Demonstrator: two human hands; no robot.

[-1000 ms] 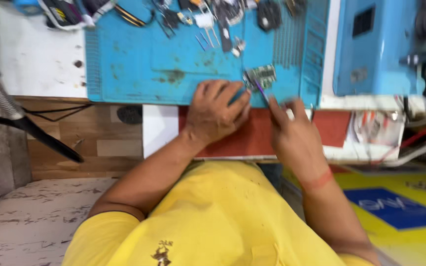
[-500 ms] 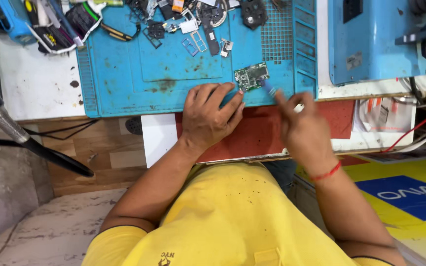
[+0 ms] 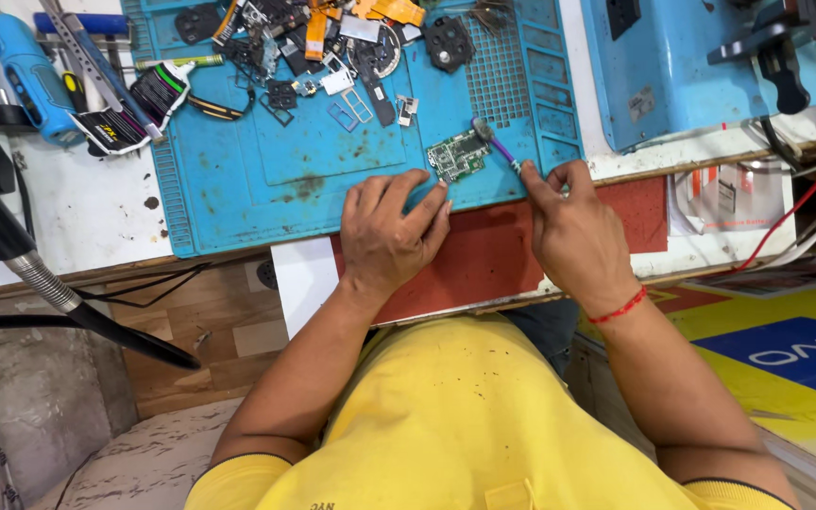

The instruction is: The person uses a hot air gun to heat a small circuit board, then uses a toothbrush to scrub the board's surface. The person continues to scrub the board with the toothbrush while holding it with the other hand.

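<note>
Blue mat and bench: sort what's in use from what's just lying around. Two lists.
In use:
- green circuit board, steadied by the left hand
- purple-handled brush, held in the right hand, head by the board
- blue mat under both

Lying about:
- loose phone parts at the mat's far edge
- blue power tool
- blue machine

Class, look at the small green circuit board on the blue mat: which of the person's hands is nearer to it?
Left. The left hand rests just below the circuit board, fingers touching its lower edge. The right hand sits farther right, reaching the board only with a purple-handled brush.
</note>
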